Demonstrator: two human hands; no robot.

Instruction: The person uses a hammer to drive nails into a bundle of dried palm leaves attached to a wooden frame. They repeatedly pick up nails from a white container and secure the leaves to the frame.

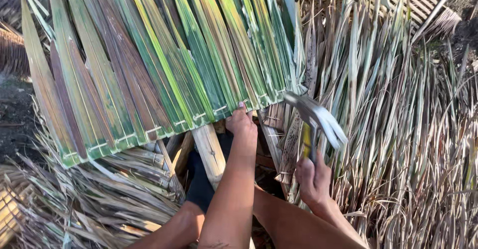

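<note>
My left hand [241,121] pinched the stitched green palm-leaf thatch panel [149,64]'s edge; beside it my right hand [312,178] gripped a folded leaf strip [314,122]

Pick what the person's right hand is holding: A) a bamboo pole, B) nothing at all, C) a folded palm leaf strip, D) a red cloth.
C. The right hand grips a folded palm leaf strip raised beside the stitched leaf panel, while the left hand rests at the panel's lower edge.
</note>
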